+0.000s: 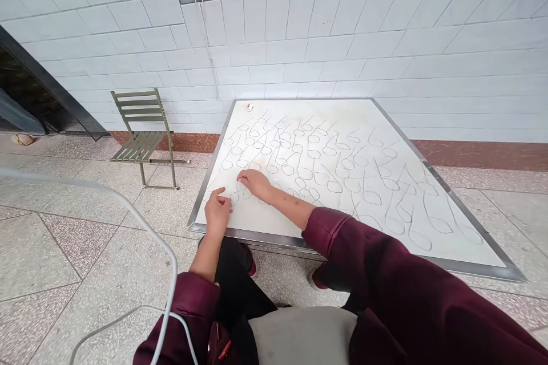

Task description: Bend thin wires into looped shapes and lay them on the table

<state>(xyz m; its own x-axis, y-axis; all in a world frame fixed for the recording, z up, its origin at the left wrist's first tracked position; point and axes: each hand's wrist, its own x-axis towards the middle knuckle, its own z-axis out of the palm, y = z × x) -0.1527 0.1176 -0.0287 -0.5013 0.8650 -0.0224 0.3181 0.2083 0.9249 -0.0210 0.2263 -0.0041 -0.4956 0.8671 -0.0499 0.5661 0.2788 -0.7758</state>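
Many thin dark loops with trailing tails [334, 186], like bent wire or cord, lie in rows across a white table [274, 222] with a metal edge. My right hand [256, 183] reaches over the near left part of the table, fingertips pinched together; anything between them is too small to make out. At the table's near left corner is my left hand [217, 212], its index finger stretched and apart from the thumb, the other fingers partly curled. Nothing shows in it. A few loops lie close to both hands.
A small red and white item [250, 107] lies at the table's far left corner. A slatted folding chair [143, 131] stands left of the table. A pale cable or hose [141, 219] curves through the left foreground. Behind is a tiled wall [299, 57] with a barred window.
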